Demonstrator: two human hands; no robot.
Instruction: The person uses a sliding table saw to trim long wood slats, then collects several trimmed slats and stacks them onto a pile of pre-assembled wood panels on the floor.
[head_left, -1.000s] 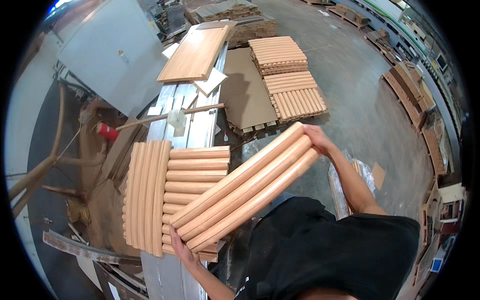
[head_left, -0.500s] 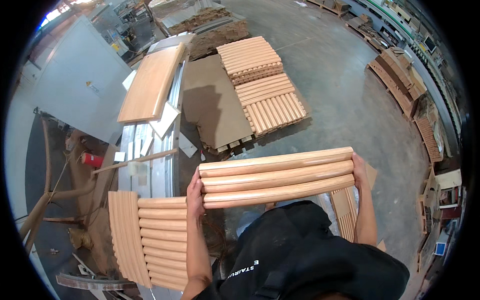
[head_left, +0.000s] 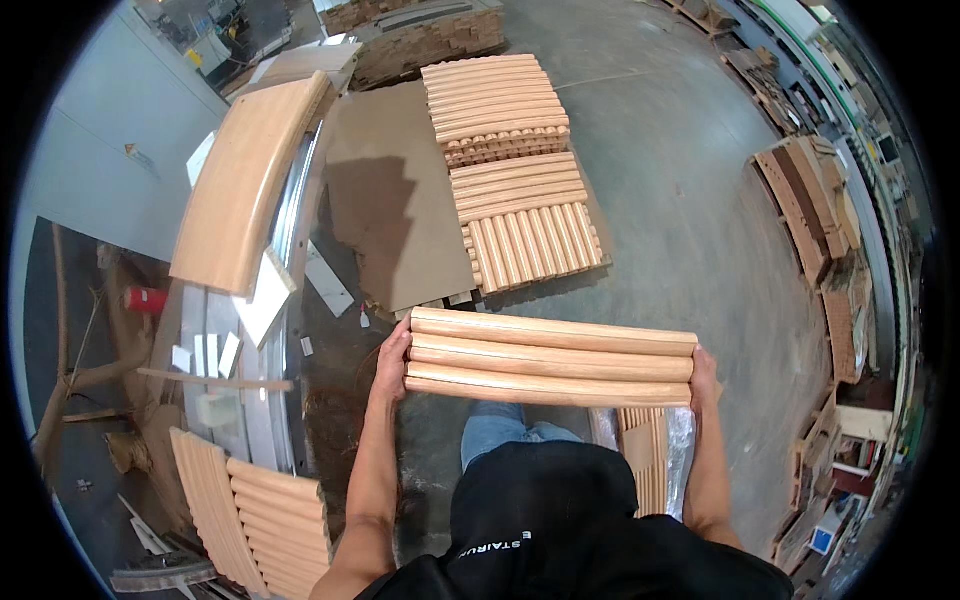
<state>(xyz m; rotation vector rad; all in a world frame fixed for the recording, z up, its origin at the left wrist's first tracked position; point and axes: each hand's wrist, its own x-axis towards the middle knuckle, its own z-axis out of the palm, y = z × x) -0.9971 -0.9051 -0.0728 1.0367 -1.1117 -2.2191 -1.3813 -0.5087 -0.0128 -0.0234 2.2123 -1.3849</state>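
Three pale, rounded wooden rails [head_left: 552, 358] lie side by side between my hands, held level in front of my body. My left hand [head_left: 394, 360] is closed round their left ends, and my right hand [head_left: 705, 377] grips the right ends. Both palms press inward from the end faces, with some fingers hidden. At my lower left, a layered stack of similar rails [head_left: 280, 515] rests on a metal-topped bench [head_left: 262, 415]. Beyond my hands, more rails [head_left: 530, 243] are piled in crossed layers on a cardboard-covered pallet [head_left: 385, 205].
On the bench's far part lies a wide wooden board [head_left: 245, 180], with white offcuts [head_left: 265, 300] nearby. Below my right forearm stands a plastic-wrapped bundle of wood strips [head_left: 645, 455]. Wood stacks [head_left: 800, 205] line the right side, and a red cylinder [head_left: 147, 299] sits far left.
My body has turned and shifted away from the bench, toward the pallet. The held rails have tipped from right end higher to left end slightly higher; both hands keep their grip.
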